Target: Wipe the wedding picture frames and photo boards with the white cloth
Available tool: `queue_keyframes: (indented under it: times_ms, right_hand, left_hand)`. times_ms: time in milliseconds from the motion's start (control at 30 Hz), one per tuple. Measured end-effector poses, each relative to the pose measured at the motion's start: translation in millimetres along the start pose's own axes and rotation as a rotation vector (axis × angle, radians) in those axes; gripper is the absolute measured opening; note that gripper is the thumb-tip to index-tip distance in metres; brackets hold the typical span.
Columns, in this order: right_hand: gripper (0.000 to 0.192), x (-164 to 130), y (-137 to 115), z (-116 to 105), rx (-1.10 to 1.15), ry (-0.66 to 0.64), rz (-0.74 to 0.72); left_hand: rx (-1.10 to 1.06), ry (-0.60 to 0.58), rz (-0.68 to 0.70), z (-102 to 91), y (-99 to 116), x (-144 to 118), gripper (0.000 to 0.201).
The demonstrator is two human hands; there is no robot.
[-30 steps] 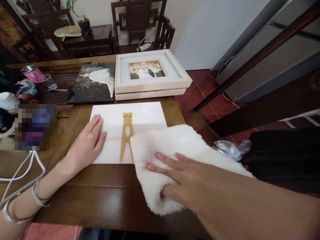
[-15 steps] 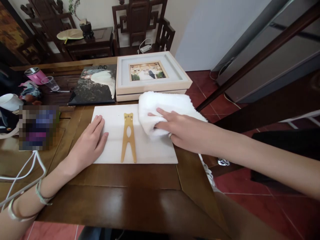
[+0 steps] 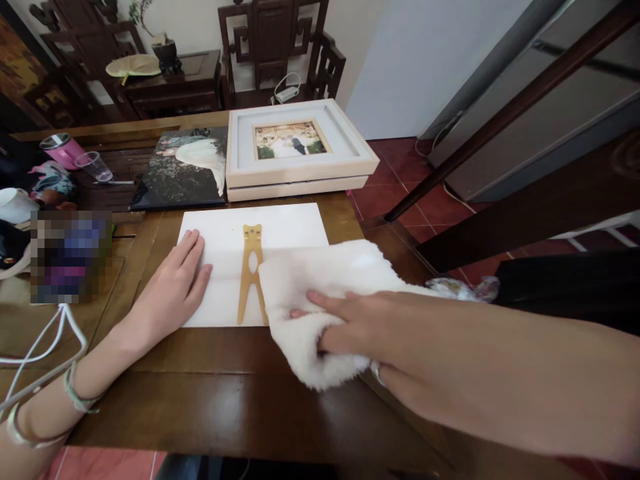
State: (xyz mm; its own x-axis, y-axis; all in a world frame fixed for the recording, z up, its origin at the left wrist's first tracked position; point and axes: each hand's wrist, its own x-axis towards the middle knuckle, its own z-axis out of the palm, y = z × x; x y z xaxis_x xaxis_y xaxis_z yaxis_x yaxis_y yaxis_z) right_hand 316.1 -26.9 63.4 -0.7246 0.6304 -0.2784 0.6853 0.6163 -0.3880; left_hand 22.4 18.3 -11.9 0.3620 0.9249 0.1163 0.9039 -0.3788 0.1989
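A white board [image 3: 285, 223] lies flat on the wooden table, bearing a yellow cat-shaped figure [image 3: 253, 235] with long legs. My left hand [image 3: 175, 283] rests flat on the board's left edge, fingers stretched out. With my right hand [image 3: 370, 323] I grip a fluffy white cloth [image 3: 345, 267], my fingers pressed into its folds. The cloth covers the board's lower right part and hangs over its front edge, touching or nearly touching the figure's right leg.
Behind the board stand a pale wooden picture frame [image 3: 303, 180] and a dark photo panel [image 3: 185, 173]. At left are a pink cup [image 3: 63, 152], a clear plastic cup [image 3: 95, 167], a white mug [image 3: 15, 205] and white cables [image 3: 63, 327]. A dark chair [image 3: 273, 47] stands beyond the table.
My right hand has drawn the cloth toward me, from the board's upper right to its lower right and front edge. My left hand stays in place on the board.
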Motion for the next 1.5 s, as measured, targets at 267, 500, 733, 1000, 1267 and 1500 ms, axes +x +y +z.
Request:
queue_keyframes:
  times_ms: [267,500,733,1000,1267,1500]
  right_hand:
    - [0.047,24.3,36.5,-1.4,-0.036,0.099,0.071]
    - [0.056,25.7,11.9,3.1,-0.064,0.068,-0.026]
    - [0.046,8.8,-19.3,17.5,-0.028,-0.069,-0.08]
    - [0.057,21.7,-5.4,2.3,-0.036,-0.041,-0.013]
    - [0.054,29.1,-14.7,2.9,-0.149,-0.131,0.003]
    - [0.053,3.7,-29.6,13.8,-0.029,-0.04,-0.128]
  left_hand:
    - [-0.01,0.011,0.021,0.9,-0.2,-1.0,0.057]
    - [0.017,-0.003,0.032,2.0,-1.0,0.3,0.06]
    - [0.033,-0.005,0.033,3.0,-0.9,0.5,0.059]
    - [0.028,-0.013,0.03,2.1,0.0,-1.0,0.059]
    - [0.027,-0.022,0.049,1.4,-1.0,-1.1,0.062]
    - [0.032,-0.034,0.036,1.8,-0.6,-0.3,0.061]
